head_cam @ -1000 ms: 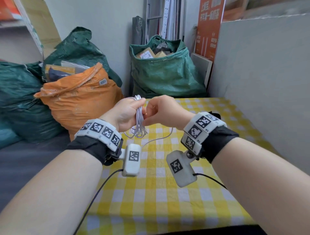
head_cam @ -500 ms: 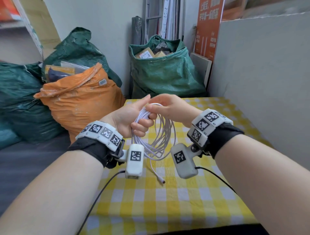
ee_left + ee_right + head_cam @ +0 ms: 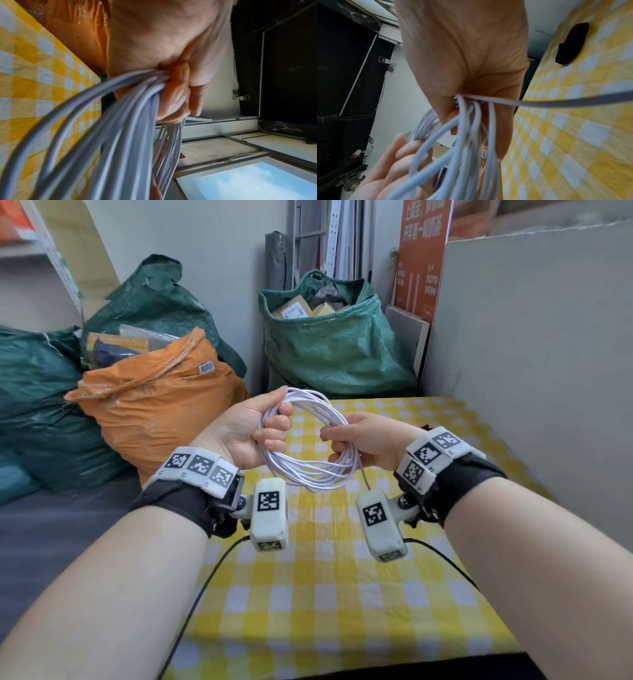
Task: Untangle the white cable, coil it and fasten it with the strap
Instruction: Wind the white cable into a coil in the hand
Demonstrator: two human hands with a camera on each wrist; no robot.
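Above checked cloth (image 3: 308, 594), hands apparently grip cable (image 3: 308, 477).

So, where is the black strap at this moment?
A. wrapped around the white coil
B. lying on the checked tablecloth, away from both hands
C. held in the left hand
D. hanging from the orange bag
B: the right wrist view shows the black strap lying alone on the tablecloth, while both hands hold only the white cable.

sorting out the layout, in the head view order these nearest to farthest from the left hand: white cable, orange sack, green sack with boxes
1. white cable: gripped by the left hand, its coil also gripped by the right hand.
2. orange sack: just left of and behind the hand.
3. green sack with boxes: beyond the table's far edge, by the wall.
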